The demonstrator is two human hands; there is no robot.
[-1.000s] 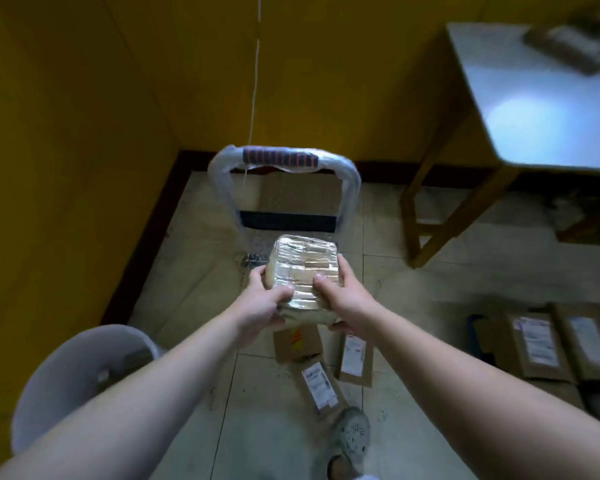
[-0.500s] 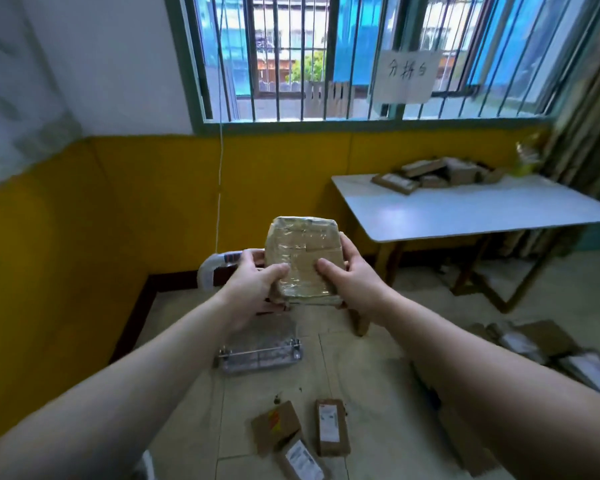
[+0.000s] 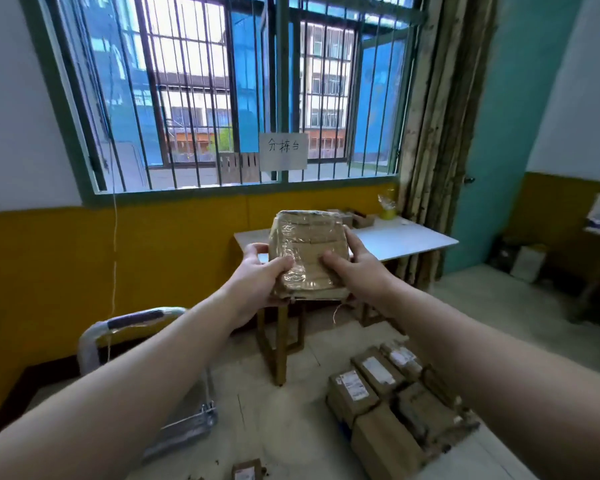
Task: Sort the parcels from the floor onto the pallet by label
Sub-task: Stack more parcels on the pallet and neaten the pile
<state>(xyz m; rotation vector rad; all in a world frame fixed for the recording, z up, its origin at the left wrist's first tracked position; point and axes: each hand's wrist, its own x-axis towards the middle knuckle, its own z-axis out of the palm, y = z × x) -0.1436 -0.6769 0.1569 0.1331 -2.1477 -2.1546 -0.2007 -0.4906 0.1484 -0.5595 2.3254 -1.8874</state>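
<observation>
A brown parcel wrapped in clear tape (image 3: 309, 252) is held up at chest height in front of me. My left hand (image 3: 258, 277) grips its left edge, thumb on the front face. My right hand (image 3: 355, 268) grips its right edge, thumb also on the front. No label shows on the face toward me. Several labelled cardboard parcels (image 3: 381, 386) lie packed together on the floor at lower right. One small parcel (image 3: 246, 472) lies at the bottom edge.
A white table (image 3: 409, 239) with a few parcels on it stands under the barred window, a paper sign (image 3: 283, 151) hanging above it. A hand trolley with a wrapped handle (image 3: 132, 322) stands at lower left by the yellow wall. A curtain hangs at right.
My view has swung up and to the right, from the floor and trolley to the window and table. Both hands have kept their grip on the taped parcel and raised it.
</observation>
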